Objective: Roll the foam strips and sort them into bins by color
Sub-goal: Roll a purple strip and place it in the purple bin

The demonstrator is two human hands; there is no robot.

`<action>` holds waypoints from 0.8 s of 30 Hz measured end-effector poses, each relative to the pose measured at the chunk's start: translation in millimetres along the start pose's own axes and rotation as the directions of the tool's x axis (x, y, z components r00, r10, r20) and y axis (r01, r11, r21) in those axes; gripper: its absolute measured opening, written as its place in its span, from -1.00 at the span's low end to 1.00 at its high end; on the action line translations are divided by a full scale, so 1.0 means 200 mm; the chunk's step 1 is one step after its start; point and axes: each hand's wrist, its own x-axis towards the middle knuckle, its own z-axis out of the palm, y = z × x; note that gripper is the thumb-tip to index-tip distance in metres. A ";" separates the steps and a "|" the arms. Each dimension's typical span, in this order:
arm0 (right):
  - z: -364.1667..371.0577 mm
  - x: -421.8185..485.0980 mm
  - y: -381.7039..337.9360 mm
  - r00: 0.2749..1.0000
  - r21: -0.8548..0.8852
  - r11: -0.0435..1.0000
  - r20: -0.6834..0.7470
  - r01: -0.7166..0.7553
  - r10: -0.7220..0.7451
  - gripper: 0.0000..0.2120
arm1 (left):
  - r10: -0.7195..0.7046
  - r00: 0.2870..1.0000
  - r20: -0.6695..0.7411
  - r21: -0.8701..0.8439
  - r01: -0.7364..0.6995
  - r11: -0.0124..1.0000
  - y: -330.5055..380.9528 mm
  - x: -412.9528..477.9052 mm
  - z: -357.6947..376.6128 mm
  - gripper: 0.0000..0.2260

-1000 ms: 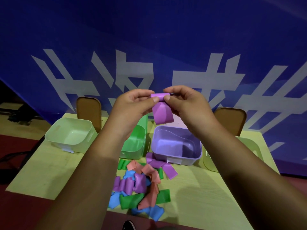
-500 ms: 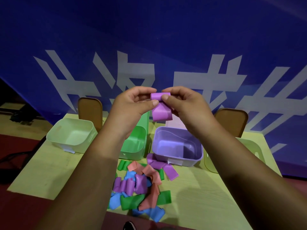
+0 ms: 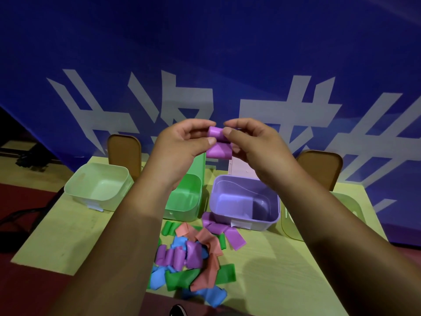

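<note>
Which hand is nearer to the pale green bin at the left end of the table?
Left. The left hand hovers right of the pale green bin, over the green bin. The right hand is farther right, over the purple bin. Both pinch the purple strip.

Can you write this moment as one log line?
phase: rolling | left hand: pinches purple foam strip | right hand: pinches it | purple bin: below
</note>
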 end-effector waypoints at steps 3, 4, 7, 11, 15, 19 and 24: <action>0.00 0.00 0.00 1.000 -0.027 1.000 0.013 0.000 0.001 -0.83 | 0.004 1.000 0.008 -0.012 -0.003 1.000 -0.01 0.01 0.00 -0.66; -0.01 0.00 0.00 1.000 -0.036 0.999 0.012 0.008 -0.008 -0.83 | -0.009 1.000 0.007 -0.031 0.009 0.999 -0.01 0.02 0.00 -0.65; -0.01 -0.01 0.00 0.999 -0.077 0.996 -0.027 0.040 -0.043 -0.86 | -0.076 0.997 0.033 -0.099 0.079 0.992 -0.02 0.02 0.04 -0.69; -0.02 -0.01 0.02 0.997 -0.109 0.992 -0.055 0.056 -0.063 -0.84 | -0.086 0.996 0.038 -0.084 0.089 0.992 -0.04 0.03 0.08 -0.77; -0.04 -0.01 0.02 0.998 -0.089 0.995 -0.032 0.051 -0.054 -0.83 | -0.073 0.997 0.010 -0.088 0.074 0.993 -0.08 0.06 0.10 -0.76; -0.06 0.00 0.03 0.999 -0.009 0.999 -0.007 -0.045 0.045 -0.79 | -0.041 0.997 0.059 -0.072 0.045 0.996 -0.09 0.08 0.10 -0.69; -0.09 0.00 0.03 0.998 -0.027 0.998 0.040 -0.057 0.058 -0.76 | -0.043 0.998 0.037 -0.094 0.046 0.994 -0.10 0.12 0.10 -0.64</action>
